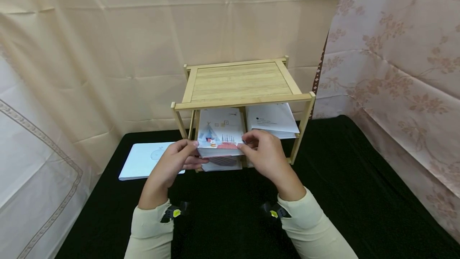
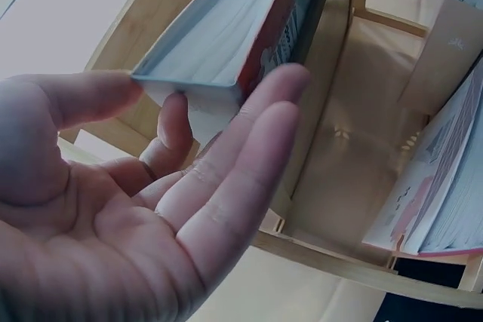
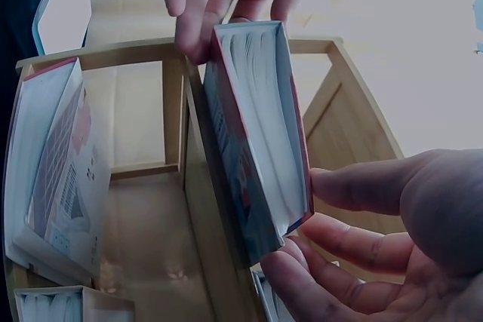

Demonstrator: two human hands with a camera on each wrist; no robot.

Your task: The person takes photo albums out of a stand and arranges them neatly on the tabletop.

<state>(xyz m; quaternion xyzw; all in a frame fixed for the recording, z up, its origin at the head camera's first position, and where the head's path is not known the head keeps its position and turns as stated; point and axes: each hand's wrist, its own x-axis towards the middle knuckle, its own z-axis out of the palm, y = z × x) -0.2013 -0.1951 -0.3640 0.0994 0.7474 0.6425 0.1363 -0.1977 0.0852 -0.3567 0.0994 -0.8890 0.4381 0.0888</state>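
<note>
A thick hardcover book (image 1: 221, 127) with a tent picture on its cover lies flat in the left part of the wooden rack's upper tier. At its front left corner, my left hand (image 1: 176, 157) pinches it, thumb on the cover; the left wrist view shows fingertips beneath that hand's end of the book (image 2: 219, 35). My right hand (image 1: 266, 151) grips the front right corner between thumb and fingers, seen closely in the right wrist view. A second book (image 1: 223, 164) lies below on the lower tier, partly hidden by the held book and my left fingers.
The light wooden rack (image 1: 240, 79) has a solid top panel above both hands. A white-covered book (image 1: 269, 117) sits in its upper right part. On the black cloth (image 1: 230, 219), another white book (image 1: 140, 161) lies left of the rack. Curtains (image 1: 215, 23) hang behind and at both sides.
</note>
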